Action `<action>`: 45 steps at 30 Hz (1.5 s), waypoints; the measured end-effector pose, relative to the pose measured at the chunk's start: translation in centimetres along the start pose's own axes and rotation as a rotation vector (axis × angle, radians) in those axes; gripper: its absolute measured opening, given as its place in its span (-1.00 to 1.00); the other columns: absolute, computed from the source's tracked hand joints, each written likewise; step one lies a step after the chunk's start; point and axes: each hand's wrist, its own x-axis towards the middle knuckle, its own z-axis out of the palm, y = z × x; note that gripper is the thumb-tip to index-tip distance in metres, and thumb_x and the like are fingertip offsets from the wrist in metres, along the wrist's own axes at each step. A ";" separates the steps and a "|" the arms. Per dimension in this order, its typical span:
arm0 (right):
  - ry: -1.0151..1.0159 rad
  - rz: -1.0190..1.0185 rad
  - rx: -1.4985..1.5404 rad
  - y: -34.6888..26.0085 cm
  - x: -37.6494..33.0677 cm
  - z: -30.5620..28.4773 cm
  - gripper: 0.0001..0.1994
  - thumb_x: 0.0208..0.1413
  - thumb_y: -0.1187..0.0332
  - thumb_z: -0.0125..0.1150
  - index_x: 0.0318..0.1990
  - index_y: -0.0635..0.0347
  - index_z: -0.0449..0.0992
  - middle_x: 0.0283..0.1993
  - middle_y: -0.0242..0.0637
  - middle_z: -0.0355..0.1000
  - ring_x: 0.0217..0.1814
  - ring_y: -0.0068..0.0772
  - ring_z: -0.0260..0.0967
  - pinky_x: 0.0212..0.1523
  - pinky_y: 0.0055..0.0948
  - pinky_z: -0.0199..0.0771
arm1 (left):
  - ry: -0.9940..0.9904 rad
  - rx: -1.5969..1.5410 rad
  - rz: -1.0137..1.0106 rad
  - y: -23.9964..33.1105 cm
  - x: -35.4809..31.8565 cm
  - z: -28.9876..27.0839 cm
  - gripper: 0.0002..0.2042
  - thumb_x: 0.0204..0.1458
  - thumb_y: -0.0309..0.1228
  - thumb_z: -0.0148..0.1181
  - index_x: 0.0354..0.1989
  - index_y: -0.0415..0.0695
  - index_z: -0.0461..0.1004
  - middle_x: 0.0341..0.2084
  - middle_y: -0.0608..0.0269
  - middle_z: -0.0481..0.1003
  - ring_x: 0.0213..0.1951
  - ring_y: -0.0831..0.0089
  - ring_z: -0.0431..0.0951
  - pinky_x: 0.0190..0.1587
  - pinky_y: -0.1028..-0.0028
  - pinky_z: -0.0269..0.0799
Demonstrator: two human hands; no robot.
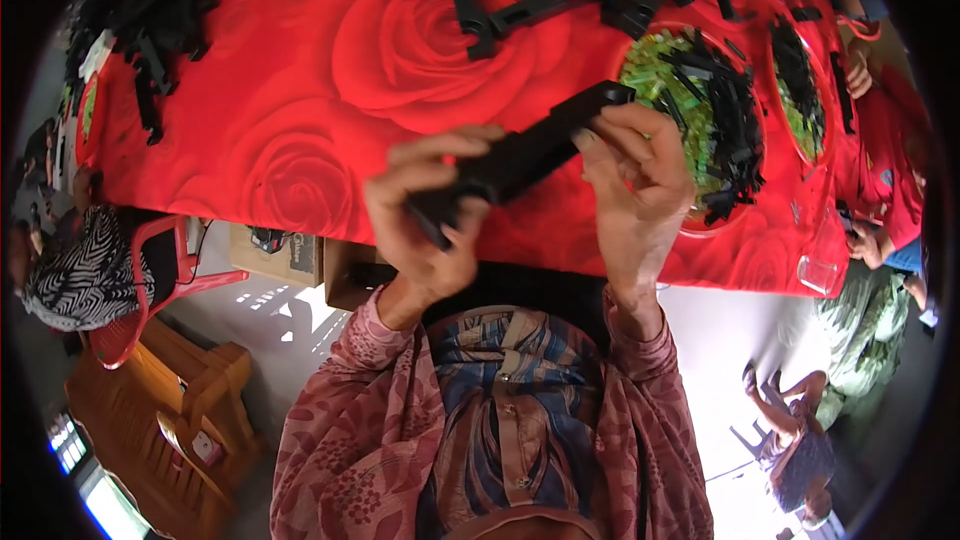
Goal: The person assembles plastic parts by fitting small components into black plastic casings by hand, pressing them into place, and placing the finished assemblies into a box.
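A long black plastic piece, shaped like a toy pistol (530, 153), is held tilted above the red table, its far end up and to the right. The fingers of my left hand (425, 225) close round its lower left end. My right hand (640, 190) pinches the upper right end between thumb and fingers. Just beyond my right hand stands a round red basin (758, 155) with small clear green pieces (655, 65) and black plastic pieces (715, 120) in it.
Black plastic parts lie heaped at the far left (165, 10) and along the far edge (560, 0) of the rose-patterned tablecloth (430, 50). A second basin (828, 110) stands at the right, beside a person in red (890, 140). Another person (80, 275) sits at the left near a red chair (165, 285).
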 end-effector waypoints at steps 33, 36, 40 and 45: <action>0.012 -0.007 0.170 6.4 0.8 3.4 -0.76 0.07 0.69 0.20 -0.11 0.27 0.48 -0.32 -0.34 0.51 -0.28 -0.57 0.44 -0.17 -0.57 0.46 | 0.340 -0.202 -0.682 -1.4 -5.1 -0.2 -0.84 0.33 -0.52 -0.09 0.02 -0.27 0.22 0.15 -0.16 0.36 0.14 0.10 0.46 0.21 0.12 0.49; -0.083 0.013 0.096 6.2 0.9 2.7 -0.82 0.13 0.67 0.17 -0.12 0.31 0.49 -0.26 -0.31 0.53 -0.16 -0.53 0.49 -0.08 -0.52 0.50 | 0.314 -0.185 -0.743 -1.5 -5.1 -1.1 -0.81 0.31 -0.57 -0.10 0.05 -0.30 0.22 0.14 -0.16 0.37 0.14 0.12 0.47 0.26 0.12 0.42; -0.147 -0.185 -0.095 6.6 1.0 1.9 -0.83 0.13 0.65 0.18 -0.13 0.32 0.50 -0.24 -0.25 0.53 -0.20 -0.48 0.50 -0.15 -0.49 0.51 | 0.214 -0.128 -0.787 -0.3 -4.6 -2.2 -0.75 0.27 -0.54 0.00 0.09 -0.30 0.27 0.14 -0.12 0.39 0.09 0.16 0.52 0.23 0.20 0.44; -0.208 -0.446 -0.436 6.3 0.1 2.5 -0.77 0.04 0.66 0.22 -0.12 0.30 0.50 -0.32 -0.09 0.46 -0.36 -0.14 0.46 -0.34 -0.28 0.47 | -0.031 0.176 -0.891 1.3 -3.0 -3.3 -0.64 0.10 -0.46 0.30 0.06 -0.25 0.42 -0.05 0.10 0.54 -0.07 0.40 0.56 0.00 0.45 0.46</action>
